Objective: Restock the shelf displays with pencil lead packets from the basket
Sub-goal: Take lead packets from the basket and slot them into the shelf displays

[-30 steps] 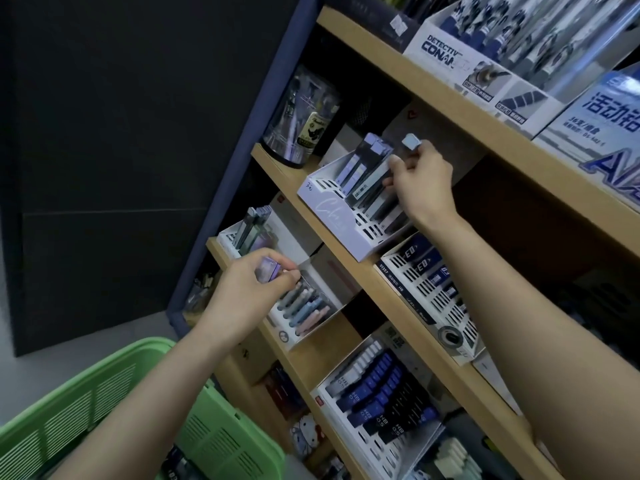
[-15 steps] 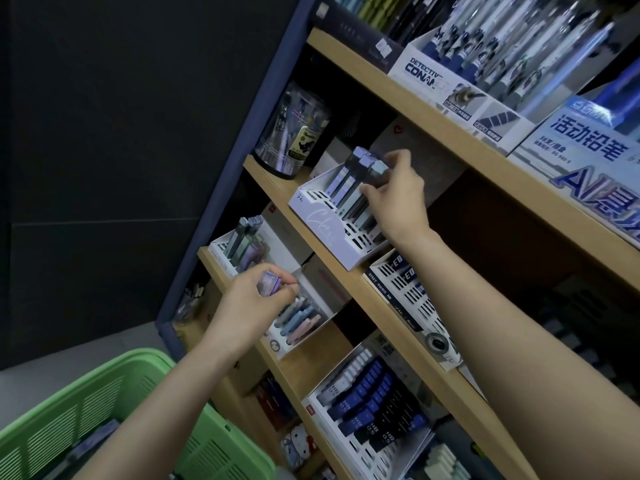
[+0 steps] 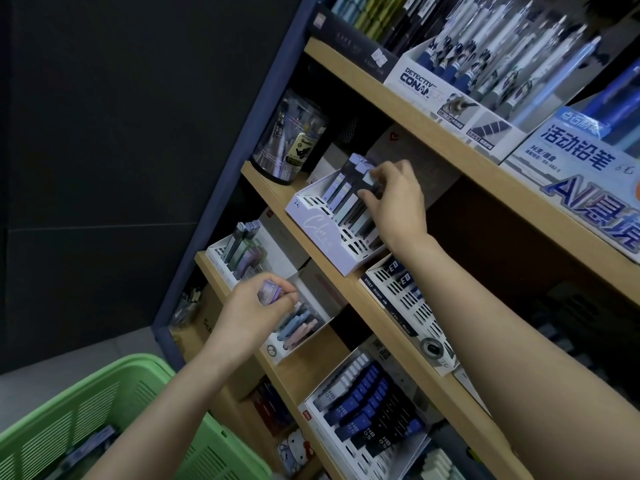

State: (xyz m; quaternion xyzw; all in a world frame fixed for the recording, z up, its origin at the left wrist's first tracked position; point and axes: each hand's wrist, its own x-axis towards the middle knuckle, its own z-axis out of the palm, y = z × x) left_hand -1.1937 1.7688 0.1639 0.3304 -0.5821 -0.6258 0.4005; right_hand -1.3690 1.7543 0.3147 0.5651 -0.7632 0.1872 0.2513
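purple lead packet (image 3: 269,292) is pinched in the left hand (image 3: 249,317) at centre, likely queued for a slot. right hand (image 3: 394,202), at one o'clock, pinches a pale blue packet (image 3: 372,178) in the lavender display tray (image 3: 311,220), apparently seating it upright. green basket (image 3: 69,420) sits at seven o'clock.

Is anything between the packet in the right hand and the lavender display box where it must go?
Nothing visible is in the way. The right hand pinches the packet by its top, already in the lavender display box, close beside the standing packets there. The hand hides its lower end.
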